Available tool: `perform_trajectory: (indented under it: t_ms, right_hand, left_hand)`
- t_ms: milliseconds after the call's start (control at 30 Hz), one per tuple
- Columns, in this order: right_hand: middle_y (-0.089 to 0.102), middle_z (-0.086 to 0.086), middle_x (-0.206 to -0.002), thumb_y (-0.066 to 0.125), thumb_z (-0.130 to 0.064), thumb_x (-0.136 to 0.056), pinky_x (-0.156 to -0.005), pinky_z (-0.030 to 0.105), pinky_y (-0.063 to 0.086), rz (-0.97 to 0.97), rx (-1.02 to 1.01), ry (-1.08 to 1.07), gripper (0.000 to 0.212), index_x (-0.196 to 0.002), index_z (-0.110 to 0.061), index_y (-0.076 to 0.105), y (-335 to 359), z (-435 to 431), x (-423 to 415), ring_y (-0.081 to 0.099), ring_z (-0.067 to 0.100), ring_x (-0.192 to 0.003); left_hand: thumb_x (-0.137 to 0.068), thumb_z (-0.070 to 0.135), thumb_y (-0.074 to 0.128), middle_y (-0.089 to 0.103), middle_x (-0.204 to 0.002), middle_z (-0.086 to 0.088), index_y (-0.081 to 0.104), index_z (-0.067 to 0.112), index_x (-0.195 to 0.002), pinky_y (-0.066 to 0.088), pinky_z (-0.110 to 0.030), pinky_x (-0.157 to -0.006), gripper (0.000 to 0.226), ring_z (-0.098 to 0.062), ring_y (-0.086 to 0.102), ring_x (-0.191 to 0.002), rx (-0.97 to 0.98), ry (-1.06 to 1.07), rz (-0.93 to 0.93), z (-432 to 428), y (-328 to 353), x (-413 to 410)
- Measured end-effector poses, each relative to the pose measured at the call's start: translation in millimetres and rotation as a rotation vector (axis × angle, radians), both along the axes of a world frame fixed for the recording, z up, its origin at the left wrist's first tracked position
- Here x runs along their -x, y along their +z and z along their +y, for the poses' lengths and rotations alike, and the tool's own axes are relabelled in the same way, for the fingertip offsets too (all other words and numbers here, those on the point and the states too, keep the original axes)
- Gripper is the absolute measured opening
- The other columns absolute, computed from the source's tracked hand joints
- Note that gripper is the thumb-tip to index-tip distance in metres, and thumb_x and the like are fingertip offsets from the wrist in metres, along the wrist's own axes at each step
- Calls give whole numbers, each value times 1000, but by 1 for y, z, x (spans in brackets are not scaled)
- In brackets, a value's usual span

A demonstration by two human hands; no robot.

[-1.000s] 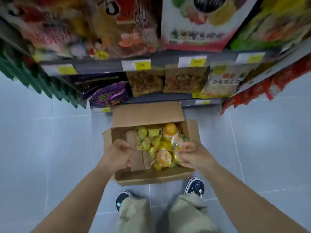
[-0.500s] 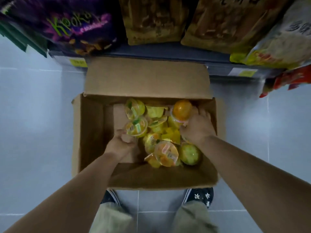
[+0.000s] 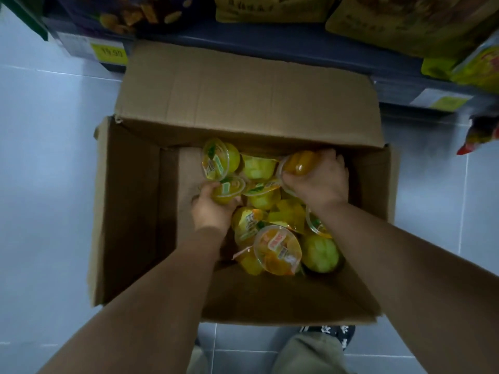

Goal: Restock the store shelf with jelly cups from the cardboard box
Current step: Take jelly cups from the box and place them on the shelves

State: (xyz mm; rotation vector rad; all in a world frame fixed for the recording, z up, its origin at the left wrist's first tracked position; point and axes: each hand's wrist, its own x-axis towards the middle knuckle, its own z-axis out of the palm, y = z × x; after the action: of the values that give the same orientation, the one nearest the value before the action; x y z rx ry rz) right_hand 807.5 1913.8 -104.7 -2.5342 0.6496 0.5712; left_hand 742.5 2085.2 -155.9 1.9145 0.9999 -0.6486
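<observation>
1. The cardboard box [image 3: 129, 211] is standing open on the floor tiles [image 3: 54, 157], and its far flap is leaning toward the shelf [image 3: 270, 41].
2. The jelly cups [image 3: 278, 214] are lying in a loose heap in the right half of the box, from the far wall to the near wall. Beside the left wall, bare cardboard is showing.
3. The left hand [image 3: 210, 209] is curling its fingers round a yellow cup [image 3: 228, 188] at the left edge of the heap.
4. The right hand [image 3: 318, 179] is gripping an orange cup [image 3: 299, 164] close to the far wall, toward the far right corner. Its fingers are wrapping over the cup's body.
5. I am judging each cup to be light, with a thin, smooth plastic wall that is probably a little slippery. The rim looks stiffer than the wall. The film lid looks like the weak part, so hard squeezing or pulling there seems risky.
6. The best hold seems to be round the side wall just under the rim, one cup per hand.
7. Many cups are tilting or lying on their sides, so lifting one may be making its neighbours roll.
</observation>
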Motion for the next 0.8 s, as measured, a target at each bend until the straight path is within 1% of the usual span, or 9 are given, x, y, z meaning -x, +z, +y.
perform_trajectory:
  t_ms: [100,167,267,333,500,600,667,733,800]
  right_hand:
    - [42,6,-124,81,-38,-59,-94,41,44,1,-133,10,76,-120,-16,43,21,5,15,48,27,-113]
    - [35,4,-131,81,-34,-62,-100,38,41,52,-209,30,82,-131,-23,38,40,9,24,44,25,-120]
    - [23,3,-136,77,-32,-68,-100,27,32,119,-319,37,87,-140,-38,31,73,13,33,41,24,-122]
    - [22,1,-131,76,-31,-66,-96,22,31,85,-378,25,77,-133,-43,39,101,18,37,41,20,-119]
    - [36,0,-120,78,-24,-61,-85,21,33,-65,-438,19,66,-116,-37,44,205,38,36,40,6,-94]
    - [40,-3,-117,81,-21,-63,-74,3,32,-220,-459,-1,65,-112,-38,43,284,49,28,43,-2,-88]
    - [43,-3,-115,82,-21,-64,-70,-3,34,-324,-463,-4,64,-115,-35,45,344,57,19,44,-6,-85]
    - [40,-4,-115,82,-24,-65,-76,3,38,-423,-497,-18,65,-113,-38,42,405,66,13,45,-4,-90]
    - [41,-5,-118,82,-34,-63,-85,27,48,-509,-531,-16,65,-110,-44,38,469,76,6,49,7,-101]
  left_hand:
    - [-77,34,75,60,-122,-7,57,25,-122,47,-28,-92,50,-24,57,-112,-28,-41,-26,12,15,3]
    - [-77,33,76,62,-120,-6,58,22,-121,44,-22,-85,49,-21,59,-109,-4,-56,-45,20,32,10]
    - [-73,32,79,64,-116,-7,60,23,-118,48,-29,-93,49,-20,61,-106,16,-89,-108,31,69,20]
    - [-69,34,81,65,-113,-6,61,26,-115,50,-36,-94,50,-19,63,-101,23,-126,-167,36,99,24]
    - [-55,48,80,67,-109,-2,63,35,-107,53,-35,-91,56,-13,67,-95,76,-85,-291,44,206,12]
    - [-66,25,85,68,-106,7,65,26,-107,52,-19,-83,46,-8,67,-90,124,-46,-383,51,297,-9]
    - [-66,17,84,67,-103,16,65,27,-104,51,-15,-81,43,-7,68,-87,127,-43,-472,58,365,-22]
    - [-65,16,85,67,-102,16,66,27,-102,51,-13,-80,43,2,66,-81,108,-53,-559,68,434,-33]
    - [-67,17,84,66,-98,17,66,27,-105,46,-2,-69,43,15,61,-74,98,-74,-625,77,509,-42]
